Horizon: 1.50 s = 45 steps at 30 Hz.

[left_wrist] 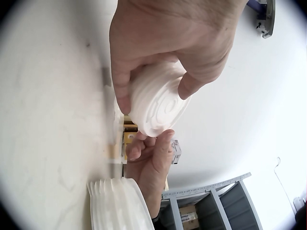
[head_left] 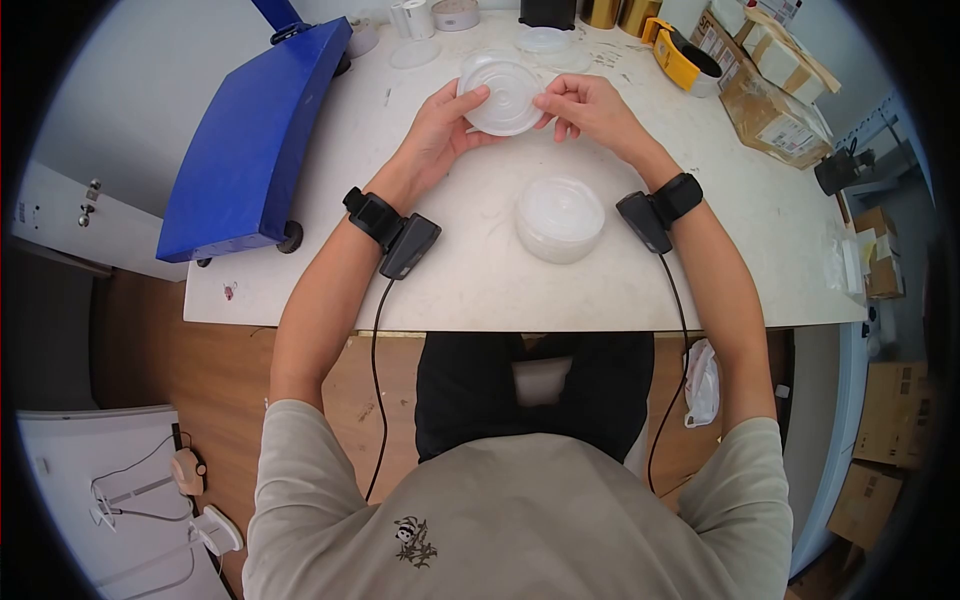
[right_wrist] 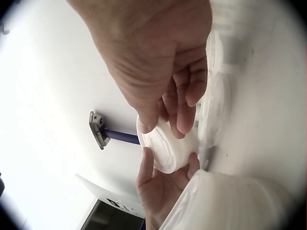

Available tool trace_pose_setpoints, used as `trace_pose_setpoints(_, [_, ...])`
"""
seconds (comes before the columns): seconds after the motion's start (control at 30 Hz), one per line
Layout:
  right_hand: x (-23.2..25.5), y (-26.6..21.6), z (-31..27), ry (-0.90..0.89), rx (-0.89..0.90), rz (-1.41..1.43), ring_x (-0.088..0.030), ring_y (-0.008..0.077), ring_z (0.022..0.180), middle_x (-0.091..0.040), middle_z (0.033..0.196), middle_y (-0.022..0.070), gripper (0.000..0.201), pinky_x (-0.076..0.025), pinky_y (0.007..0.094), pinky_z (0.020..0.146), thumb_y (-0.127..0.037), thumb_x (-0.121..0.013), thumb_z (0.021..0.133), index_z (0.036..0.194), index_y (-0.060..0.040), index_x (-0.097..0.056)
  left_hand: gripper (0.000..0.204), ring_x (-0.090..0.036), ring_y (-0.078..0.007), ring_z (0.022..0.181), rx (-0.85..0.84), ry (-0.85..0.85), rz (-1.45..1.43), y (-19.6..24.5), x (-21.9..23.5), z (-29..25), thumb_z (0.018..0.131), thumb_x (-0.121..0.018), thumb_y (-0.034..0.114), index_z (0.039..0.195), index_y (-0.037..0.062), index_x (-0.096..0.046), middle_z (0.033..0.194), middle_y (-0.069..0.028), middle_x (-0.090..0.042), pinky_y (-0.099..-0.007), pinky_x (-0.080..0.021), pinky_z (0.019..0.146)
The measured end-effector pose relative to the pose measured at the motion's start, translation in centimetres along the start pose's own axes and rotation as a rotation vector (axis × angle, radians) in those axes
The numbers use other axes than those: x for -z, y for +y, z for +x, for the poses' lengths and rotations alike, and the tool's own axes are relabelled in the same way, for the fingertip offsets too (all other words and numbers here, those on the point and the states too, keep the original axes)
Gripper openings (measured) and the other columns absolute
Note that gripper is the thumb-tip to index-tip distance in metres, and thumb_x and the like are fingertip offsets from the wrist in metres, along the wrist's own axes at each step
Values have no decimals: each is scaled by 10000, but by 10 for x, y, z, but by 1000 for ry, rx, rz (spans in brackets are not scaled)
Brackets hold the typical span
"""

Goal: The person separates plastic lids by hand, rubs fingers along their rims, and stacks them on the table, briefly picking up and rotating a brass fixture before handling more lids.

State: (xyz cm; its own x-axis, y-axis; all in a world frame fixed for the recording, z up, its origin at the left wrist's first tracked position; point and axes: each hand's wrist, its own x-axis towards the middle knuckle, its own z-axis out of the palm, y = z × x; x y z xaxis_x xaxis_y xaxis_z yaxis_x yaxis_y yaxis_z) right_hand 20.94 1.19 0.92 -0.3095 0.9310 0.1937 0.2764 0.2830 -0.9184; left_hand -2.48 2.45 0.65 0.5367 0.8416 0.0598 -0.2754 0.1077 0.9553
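Observation:
Over the far part of the table, a stack of round translucent plastic lids [head_left: 505, 105] is held tilted, its ringed face toward me. My left hand [head_left: 437, 122] grips it from the left, thumb on the face and fingers behind and beneath. At the right rim, my right hand [head_left: 592, 104] pinches the edge between thumb and forefinger, its other fingers curled. In the left wrist view the held stack [left_wrist: 160, 103] shows several ridged edges. A second stack of translucent round plastic pieces [head_left: 560, 225] stands on the table nearer my body, between my forearms.
A blue metal platform [head_left: 255, 140] occupies the table's left side. Clear round lids [head_left: 545, 42], white rolls [head_left: 412, 18] and gold cans [head_left: 638, 16] line the back. A yellow tape dispenser [head_left: 680, 58] and cardboard boxes [head_left: 770, 115] stand at the back right.

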Motion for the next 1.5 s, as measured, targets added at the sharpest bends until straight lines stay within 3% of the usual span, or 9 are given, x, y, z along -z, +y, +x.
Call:
trace_pose_setpoints(0.43, [2, 1, 0, 2, -32, -23, -596, 65, 586, -698, 796, 29, 262, -433, 202, 536, -320, -660, 934, 916, -60, -630, 452, -553, -228, 1226, -30, -44, -15, 2, -1, -1, 995, -534, 235, 1373, 20, -411, 1351, -114, -528, -440, -501, 1013])
trace_pose_setpoints(0.63, [-5, -2, -3, 155, 47, 7, -590, 61, 721, -637, 862, -12, 295, -451, 214, 581, -335, -652, 932, 1047, -63, -653, 457, -552, -221, 1224, -21, -82, 9, -1, -2, -2, 990, -551, 235, 1373, 25, -419, 1341, -110, -536, -434, -500, 1015])
trace_pose_setpoints(0.7, [1, -1, -1, -25, 7, -27, -579, 57, 770, -635, 867, -23, 329, -456, 217, 600, -344, -637, 938, 1091, -54, -654, 462, -550, -210, 1222, -7, -89, 29, -2, -2, -2, 985, -563, 242, 1370, 24, -429, 1331, -107, -545, -419, -487, 1027])
trace_pose_setpoints(0.73, [1, -1, 0, -25, 9, -28, -579, 57, 770, -635, 867, -23, 329, -456, 217, 600, -344, -637, 938, 1091, -54, -654, 467, -549, -200, 1219, 8, -93, 49, -1, -3, -2, 980, -575, 249, 1366, 23, -438, 1321, -104, -553, -405, -473, 1038])
trace_pose_setpoints(0.8, [0, 1, 0, 7, 34, -27, -571, 58, 696, -634, 786, -21, 328, -452, 219, 573, -359, -656, 927, 1031, -48, -673, 480, -548, -187, 1214, 3, -83, 70, 0, -3, -2, 972, -594, 260, 1364, 25, -447, 1314, -97, -559, -388, -456, 1048])
trace_pose_setpoints(0.93, [2, 5, 1, -29, 14, -59, -567, 50, 720, -630, 855, -33, 301, -451, 209, 596, -338, -626, 948, 1043, -56, -668, 516, -546, -153, 1199, -23, -52, 103, -2, -3, -2, 947, -642, 282, 1360, 29, -467, 1301, -77, -571, -350, -418, 1065])
trace_pose_setpoints(1.23, [-3, 0, -2, -14, 39, -6, -557, 40, 707, -609, 794, -40, 270, -438, 204, 585, -337, -640, 941, 967, -69, -660, 469, -581, -131, 1148, -70, 37, 99, -3, 1, 1, 952, -640, 287, 1324, 32, -511, 1249, -55, -613, -330, -449, 1029])
trace_pose_setpoints(1.3, [-1, 2, -2, -114, -11, -60, -547, 37, 688, -598, 759, -36, 262, -429, 204, 576, -336, -653, 934, 928, -74, -650, 466, -583, -131, 1148, -76, 29, 92, -4, 1, 2, 954, -636, 290, 1322, 32, -511, 1250, -57, -613, -332, -451, 1030])
trace_pose_setpoints(1.5, [-1, 4, 1, -71, 17, -53, -560, 53, 628, -593, 698, -24, 302, -435, 222, 538, -362, -701, 897, 840, -77, -617, 439, -587, -133, 1145, -70, 38, 38, -1, -3, 1, 968, -611, 289, 1308, 29, -516, 1252, -63, -613, -337, -458, 1035])
